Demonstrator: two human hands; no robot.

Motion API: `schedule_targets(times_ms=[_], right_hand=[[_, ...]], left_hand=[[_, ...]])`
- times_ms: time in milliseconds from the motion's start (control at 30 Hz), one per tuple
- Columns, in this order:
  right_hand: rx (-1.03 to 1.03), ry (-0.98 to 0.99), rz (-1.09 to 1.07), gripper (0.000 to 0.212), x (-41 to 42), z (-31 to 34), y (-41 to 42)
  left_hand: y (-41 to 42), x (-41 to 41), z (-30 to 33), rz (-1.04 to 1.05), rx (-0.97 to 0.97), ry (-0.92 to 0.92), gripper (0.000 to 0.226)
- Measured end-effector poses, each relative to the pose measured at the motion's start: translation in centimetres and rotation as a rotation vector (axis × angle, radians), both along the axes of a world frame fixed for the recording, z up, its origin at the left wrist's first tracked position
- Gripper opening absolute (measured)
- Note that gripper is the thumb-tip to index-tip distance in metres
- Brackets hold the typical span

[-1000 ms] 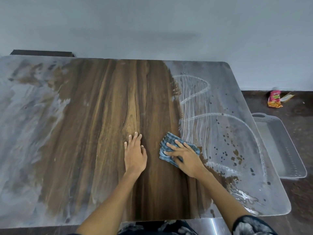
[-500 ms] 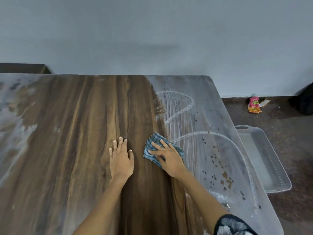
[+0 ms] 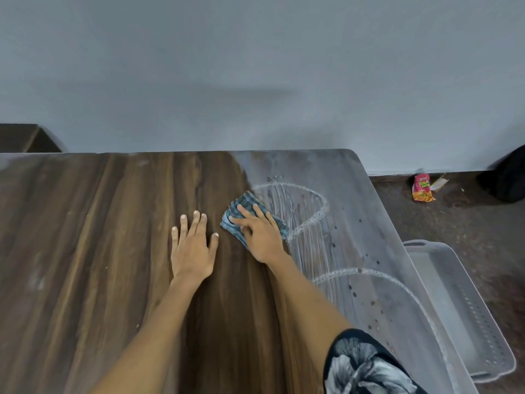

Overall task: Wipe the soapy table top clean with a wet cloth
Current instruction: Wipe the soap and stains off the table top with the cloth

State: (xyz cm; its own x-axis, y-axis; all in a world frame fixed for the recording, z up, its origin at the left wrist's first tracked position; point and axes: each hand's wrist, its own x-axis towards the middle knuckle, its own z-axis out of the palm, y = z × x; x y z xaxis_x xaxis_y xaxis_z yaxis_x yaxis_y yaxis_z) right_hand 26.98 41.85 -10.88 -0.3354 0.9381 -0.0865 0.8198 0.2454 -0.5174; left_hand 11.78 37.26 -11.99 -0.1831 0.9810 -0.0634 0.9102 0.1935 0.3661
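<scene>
Our right hand point(image 3: 262, 237) lies flat on the folded blue cloth point(image 3: 250, 216), fingers straight and spread, pressing it to the worktop point(image 3: 99, 251). Cloth sits under the fingers and pokes out ahead and on both sides of them. Our left hand point(image 3: 193, 247) rests palm-down just beside it, fingers straight, holding nothing, on bare wood grain. Soap film point(image 3: 355, 237) with wipe streaks starts right at the cloth's outer edge. White tray point(image 3: 466, 317) on the floor beyond the right hand.

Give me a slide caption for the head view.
Right hand presses blue cloth along soap film's edge; left hand braces on wiped wood.
</scene>
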Motion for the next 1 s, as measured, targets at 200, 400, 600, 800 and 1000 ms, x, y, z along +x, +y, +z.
schedule_targets(times_ms=[200,400,600,800,1000], right_hand=[[0.019,-0.001,-0.016,0.040,-1.3,-0.2,5.0],[0.066,-0.059,-0.013,0.040,-2.2,-0.4,8.7],[0.093,-0.150,0.021,0.045,-3.4,-0.3,10.4],[0.134,-0.114,0.313,0.038,1.2,-0.2,8.6],[0.127,-0.255,-0.038,0.049,-1.0,-1.0,15.0]], left_hand=[[5.2,-0.6,-0.3,-0.022,0.031,0.009,0.055],[7.3,-0.7,-1.1,-0.003,0.107,0.028,0.055],[8.0,-1.1,-1.3,0.015,0.183,0.014,0.049],[8.9,-1.0,-1.4,0.032,0.256,0.011,0.041],[8.9,-0.9,-1.8,0.052,0.296,-0.001,0.035]])
